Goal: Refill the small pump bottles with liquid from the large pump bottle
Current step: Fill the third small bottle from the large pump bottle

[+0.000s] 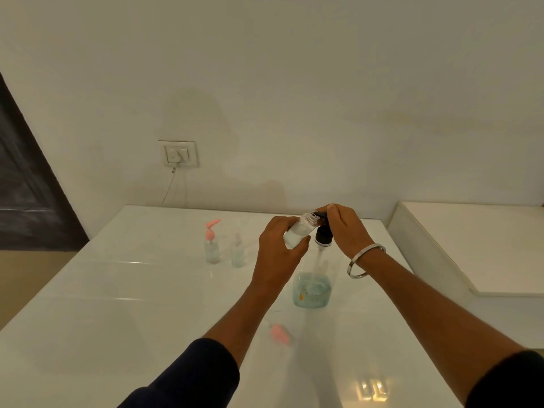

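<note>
The left hand (276, 254) wraps its grip around an uncapped small clear bottle (298, 232), holding it tilted so that its open neck meets the spout of the large pump bottle's black pump head (323, 234). The right hand (344, 231) lies over the top of that pump head, fingers curled down over it, pressing on it (a metal bangle (365, 262) hangs on that wrist). The large pump bottle (312, 287) stands upright on the white table (132, 304), just below and between the two hands, with blue liquid filling only its lower part. To the left, well apart from the hands, stand two more small bottles side by side: one with a pink pump (212, 244) and one clear-topped (238, 251). A loose pink pump (279, 334) lies on the table nearer the person, beside the left forearm.
</note>
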